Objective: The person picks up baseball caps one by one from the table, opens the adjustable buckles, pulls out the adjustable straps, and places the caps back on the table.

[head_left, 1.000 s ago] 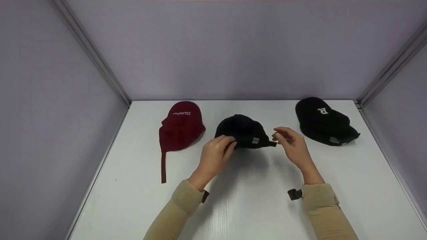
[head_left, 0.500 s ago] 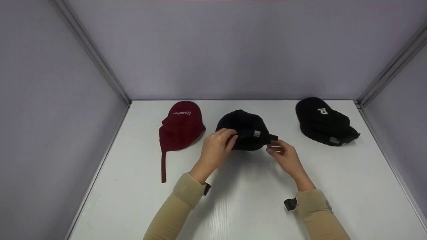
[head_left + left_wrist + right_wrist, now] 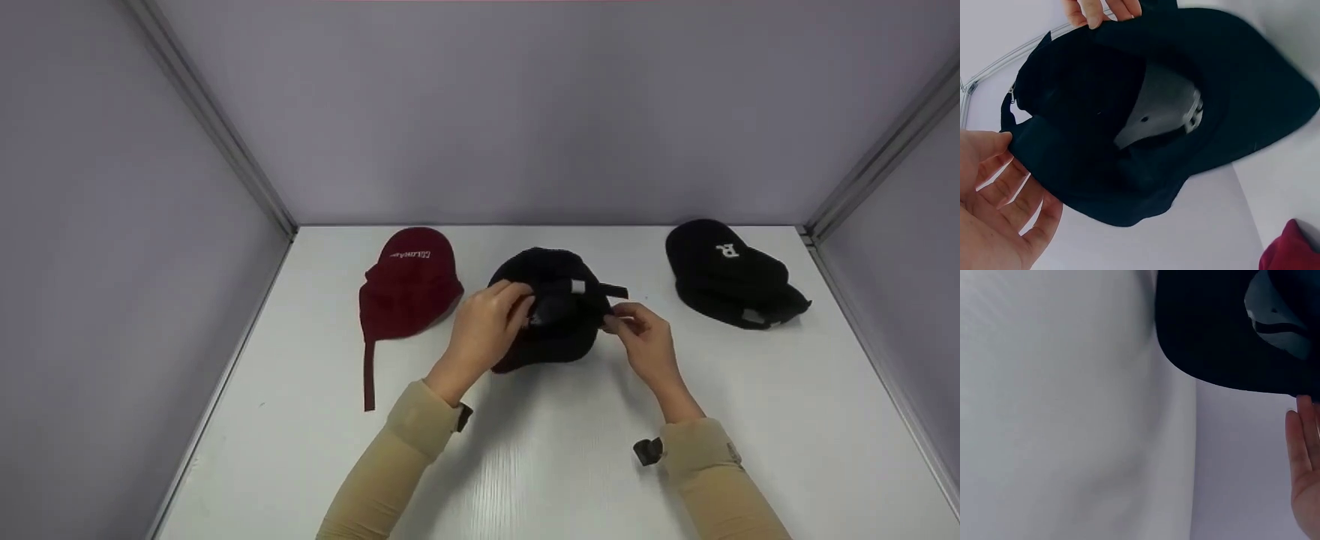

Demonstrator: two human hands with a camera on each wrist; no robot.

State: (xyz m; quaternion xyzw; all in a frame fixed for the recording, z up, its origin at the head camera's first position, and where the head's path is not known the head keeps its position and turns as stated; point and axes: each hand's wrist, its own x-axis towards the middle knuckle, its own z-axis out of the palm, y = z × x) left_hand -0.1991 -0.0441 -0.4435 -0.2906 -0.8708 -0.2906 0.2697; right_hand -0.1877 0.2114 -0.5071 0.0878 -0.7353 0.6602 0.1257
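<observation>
A black cap [image 3: 551,264] is held up over the middle of the table, its open underside turned partly toward me. My left hand [image 3: 484,326] pinches its left edge between thumb and fingers; the left wrist view shows that pinch beside the back strap [image 3: 1007,115]. My right hand [image 3: 646,345] pinches the right edge, below the loose strap end [image 3: 615,291]. A pale buckle [image 3: 577,286] shows on the strap. Inside the crown, the left wrist view reveals a light grey panel [image 3: 1162,101]. In the right wrist view the brim [image 3: 1213,337] hangs beside the right fingers.
A dark red cap [image 3: 409,285] with a long dangling strap [image 3: 368,375] lies to the left. Another black cap [image 3: 724,274], bearing a white R, lies at the back right. Grey walls [image 3: 480,112] enclose the white table [image 3: 285,450] on the sides and back.
My right hand has moved left and now pinches the cap's right edge. The cap has been lifted and tipped, so its underside and brim show more. The other caps stayed put.
</observation>
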